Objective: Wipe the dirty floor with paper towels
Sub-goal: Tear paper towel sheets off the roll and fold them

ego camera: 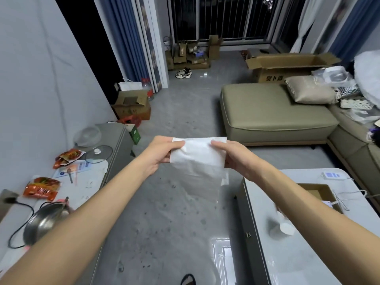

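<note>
The wiping itself has not begun, as far as I can judge. The paper towel [197, 153] is in the air, on the camera's side of the sofa [267, 112] and level with its near edge in the view, well above the floor [164, 223]. The left grip [162, 154] pinches the towel's left edge, thumb on the front face. The right grip [232, 159] pinches the right edge the same way, so both are closed on the towel. The upper part looks doubled over and opaque; a thinner flap hangs below it.

The floor out from the sofa's base toward the camera carries many dark specks and smudges, none of them visibly wiped. So the towel is in hand and being readied (folded or opened out, I cannot tell which), and the whole job of getting down and rubbing the marks away is left.

The fingers behind the towel are hidden. The hanging flap is blurred, so whether it is one sheet or several is unclear. On the white tabletop [298, 264] nearer the camera than the sofa, a pale cylinder [284, 227] is too smeared to name. A dark shape [188, 279] is cut off by the bottom edge.
</note>
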The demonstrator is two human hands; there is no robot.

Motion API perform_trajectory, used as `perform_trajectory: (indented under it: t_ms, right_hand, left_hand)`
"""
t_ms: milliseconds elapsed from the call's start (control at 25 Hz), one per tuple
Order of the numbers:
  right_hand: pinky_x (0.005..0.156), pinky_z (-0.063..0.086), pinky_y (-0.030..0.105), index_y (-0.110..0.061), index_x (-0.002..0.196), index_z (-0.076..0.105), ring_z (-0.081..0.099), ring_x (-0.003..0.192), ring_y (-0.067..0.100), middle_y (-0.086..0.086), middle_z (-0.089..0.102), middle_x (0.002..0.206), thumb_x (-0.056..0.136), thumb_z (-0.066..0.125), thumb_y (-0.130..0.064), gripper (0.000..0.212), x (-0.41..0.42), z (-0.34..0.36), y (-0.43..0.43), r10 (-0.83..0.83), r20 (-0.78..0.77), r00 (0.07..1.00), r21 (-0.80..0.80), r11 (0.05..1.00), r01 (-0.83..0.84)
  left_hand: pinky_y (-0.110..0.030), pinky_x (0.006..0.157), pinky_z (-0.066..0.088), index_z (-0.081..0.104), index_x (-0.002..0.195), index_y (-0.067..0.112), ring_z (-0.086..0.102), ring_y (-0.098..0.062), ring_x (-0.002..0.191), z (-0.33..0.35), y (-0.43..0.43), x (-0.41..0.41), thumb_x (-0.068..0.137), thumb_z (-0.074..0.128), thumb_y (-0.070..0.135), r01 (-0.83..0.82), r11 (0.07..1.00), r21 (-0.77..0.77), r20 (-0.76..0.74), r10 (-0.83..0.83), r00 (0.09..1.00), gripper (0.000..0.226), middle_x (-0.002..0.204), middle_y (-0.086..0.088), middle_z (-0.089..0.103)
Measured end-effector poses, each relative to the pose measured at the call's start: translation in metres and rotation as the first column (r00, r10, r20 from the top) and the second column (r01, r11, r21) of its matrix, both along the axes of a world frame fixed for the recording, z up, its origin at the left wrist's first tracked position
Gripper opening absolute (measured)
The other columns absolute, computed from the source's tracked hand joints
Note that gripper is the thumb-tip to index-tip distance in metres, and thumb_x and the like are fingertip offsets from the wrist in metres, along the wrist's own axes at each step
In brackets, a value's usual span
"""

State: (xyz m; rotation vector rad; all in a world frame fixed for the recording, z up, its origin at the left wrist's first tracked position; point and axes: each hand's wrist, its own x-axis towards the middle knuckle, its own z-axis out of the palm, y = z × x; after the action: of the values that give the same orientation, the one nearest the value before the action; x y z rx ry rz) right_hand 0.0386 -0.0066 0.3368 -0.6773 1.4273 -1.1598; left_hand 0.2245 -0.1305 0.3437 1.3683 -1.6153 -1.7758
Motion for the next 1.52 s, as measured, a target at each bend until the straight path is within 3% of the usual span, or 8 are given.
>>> perform_trajectory:
  t_ms: [160, 440, 680, 920, 1120, 1280, 1400, 1520]
  right_hand:
    - [0.084, 0.054, 0.038, -0.003, 0.105, 0.069, 0.067, 0.084, 0.018, 0.013, 0.073, 0.099, 0.088, 0.065, -0.013, 0.02, -0.004, -0.01, 0.008, -0.094, -0.161, 0.982, -0.085, 0.993, 0.081]
    - [0.087, 0.053, 0.042, -0.011, 0.115, 0.052, 0.062, 0.078, 0.016, 0.001, 0.062, 0.084, 0.08, 0.074, -0.007, 0.042, -0.019, -0.018, 0.005, -0.383, -0.21, 0.899, -0.115, 0.923, 0.366]
    - [0.059, 0.05, 0.022, -0.004, 0.116, 0.06, 0.056, 0.063, 0.012, 0.009, 0.052, 0.078, 0.082, 0.071, -0.001, 0.036, -0.026, -0.013, 0.001, -0.314, -0.239, 0.919, -0.15, 0.947, 0.285]
    - [0.058, 0.051, 0.016, -0.005, 0.119, 0.062, 0.059, 0.059, 0.005, 0.002, 0.054, 0.079, 0.078, 0.069, 0.009, 0.044, -0.03, -0.007, 0.0, -0.286, -0.093, 0.954, -0.098, 0.956, 0.277]
    - [0.064, 0.039, 0.017, -0.019, 0.115, 0.067, 0.051, 0.068, 0.002, -0.01, 0.051, 0.074, 0.078, 0.074, -0.005, 0.041, -0.034, 0.006, -0.014, -0.101, -0.306, 0.947, -0.231, 0.972, 0.029]
    - [0.096, 0.046, 0.021, -0.031, 0.122, 0.066, 0.06, 0.108, 0.001, -0.017, 0.065, 0.12, 0.079, 0.075, -0.013, 0.048, -0.026, 0.002, -0.026, 0.079, -0.716, 0.694, -0.171, 0.944, -0.284]
    - [0.077, 0.052, 0.024, -0.017, 0.117, 0.069, 0.062, 0.076, 0.003, -0.015, 0.069, 0.084, 0.084, 0.069, -0.001, 0.037, -0.021, 0.003, -0.033, -0.03, -0.482, 0.875, -0.289, 0.949, -0.127]
    - [0.057, 0.045, 0.014, -0.009, 0.121, 0.063, 0.055, 0.061, 0.001, 0.0, 0.057, 0.072, 0.088, 0.063, 0.001, 0.034, -0.019, 0.013, -0.038, -0.07, -0.352, 0.933, -0.297, 0.954, -0.041]
  left_hand:
    - [-0.019, 0.059, 0.054, 0.072, 0.097, 0.008, 0.065, -0.006, 0.058, -0.001, -0.004, -0.01, 0.086, 0.068, 0.015, -0.021, 1.0, 0.019, -0.002, 0.021, 1.0, 0.014, 0.07, 0.001, 0.071]
    - [-0.023, 0.066, 0.058, 0.051, 0.117, 0.011, 0.063, -0.015, 0.076, 0.002, 0.0, -0.026, 0.082, 0.072, 0.006, -0.046, 0.997, -0.059, -0.079, 0.041, 0.996, 0.041, 0.092, -0.009, 0.066]
    - [-0.015, 0.057, 0.054, 0.068, 0.102, 0.007, 0.063, -0.007, 0.063, -0.003, -0.013, -0.029, 0.083, 0.069, 0.004, 0.037, 0.998, -0.049, -0.067, -0.04, 0.997, 0.019, 0.076, -0.001, 0.069]
    - [-0.027, 0.084, 0.056, 0.067, 0.104, 0.012, 0.067, -0.016, 0.091, -0.002, -0.024, -0.027, 0.08, 0.067, -0.005, 0.084, 0.994, 0.07, -0.124, -0.075, 0.989, 0.03, 0.106, -0.009, 0.069]
    - [-0.019, 0.078, 0.057, 0.062, 0.117, 0.004, 0.068, -0.011, 0.082, 0.018, -0.037, -0.029, 0.083, 0.064, -0.006, 0.033, 0.999, 0.004, -0.177, -0.032, 0.984, 0.036, 0.099, -0.01, 0.068]
    - [-0.015, 0.067, 0.056, 0.059, 0.119, -0.003, 0.066, -0.011, 0.08, 0.035, -0.046, -0.032, 0.086, 0.06, -0.008, -0.062, 0.995, 0.079, -0.189, 0.076, 0.979, 0.033, 0.091, -0.01, 0.066]
    - [-0.025, 0.08, 0.057, 0.062, 0.12, 0.007, 0.065, -0.018, 0.093, 0.039, -0.049, -0.027, 0.089, 0.063, 0.006, 0.045, 0.994, 0.101, -0.143, -0.03, 0.989, 0.032, 0.096, -0.008, 0.068]
    - [-0.035, 0.098, 0.047, 0.064, 0.119, 0.021, 0.063, -0.023, 0.106, 0.03, -0.05, -0.02, 0.086, 0.068, 0.015, 0.234, 0.971, 0.043, -0.03, -0.233, 0.972, 0.034, 0.111, -0.008, 0.068]
